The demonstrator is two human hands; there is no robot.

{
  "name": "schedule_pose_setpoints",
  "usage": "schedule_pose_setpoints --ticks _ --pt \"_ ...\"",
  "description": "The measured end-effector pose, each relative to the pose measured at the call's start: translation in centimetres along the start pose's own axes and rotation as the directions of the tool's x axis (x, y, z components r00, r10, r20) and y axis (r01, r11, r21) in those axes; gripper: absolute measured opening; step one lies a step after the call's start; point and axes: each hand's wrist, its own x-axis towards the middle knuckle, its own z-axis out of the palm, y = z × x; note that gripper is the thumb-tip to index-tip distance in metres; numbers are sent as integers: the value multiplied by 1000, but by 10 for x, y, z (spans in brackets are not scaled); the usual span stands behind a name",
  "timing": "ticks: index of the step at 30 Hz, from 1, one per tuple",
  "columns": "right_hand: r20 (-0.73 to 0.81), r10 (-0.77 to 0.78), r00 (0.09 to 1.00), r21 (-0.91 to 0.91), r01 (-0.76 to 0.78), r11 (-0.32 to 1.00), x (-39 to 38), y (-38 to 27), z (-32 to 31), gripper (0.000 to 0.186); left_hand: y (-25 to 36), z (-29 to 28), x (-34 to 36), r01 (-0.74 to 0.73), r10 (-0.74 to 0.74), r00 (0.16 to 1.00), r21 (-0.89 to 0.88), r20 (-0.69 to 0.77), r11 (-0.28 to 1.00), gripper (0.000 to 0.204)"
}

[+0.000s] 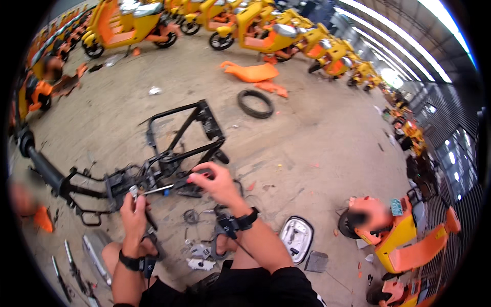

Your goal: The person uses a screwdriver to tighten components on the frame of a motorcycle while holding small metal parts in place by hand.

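Both my hands on a stripped black scooter frame (169,153), centre of the frame.

My left hand (134,212) pinches a thin metal tool (156,190) between its fingers; my right hand (217,181) curls its fingers over the frame's near edge. Bare concrete floor (317,143) opens upper right, toward a loose tyre (255,104).

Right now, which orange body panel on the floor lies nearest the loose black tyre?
The large orange panel just up-left of the tyre, lying loose on bare concrete; the other orange panels are still mounted on scooters at the edges.

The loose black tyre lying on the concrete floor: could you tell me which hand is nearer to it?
Right. The right hand rests on the black frame, below the tyre; the left hand sits lower and further left, holding a screwdriver.
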Motion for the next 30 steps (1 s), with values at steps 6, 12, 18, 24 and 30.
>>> schedule_pose_setpoints --ticks 6,12,18,24,30 --pt "-59 -14 998 75 19 997 -4 4 4 35 3 1 -1 44 -43 997 -8 71 999 25" --pt "-51 19 999 113 -13 994 -7 1 12 28 3 -7 2 58 -42 994 -171 98 984 31" --pt "-60 70 996 149 -60 987 -8 -2 1 24 9 -2 -7 -41 56 987 -106 151 994 45" --pt "-27 -125 992 246 128 961 -8 0 4 29 12 -2 -4 -31 64 990 -254 122 967 48" --pt "-51 4 999 216 7 976 -8 -3 2 28 13 -8 -6 -177 183 976 -60 119 982 48"
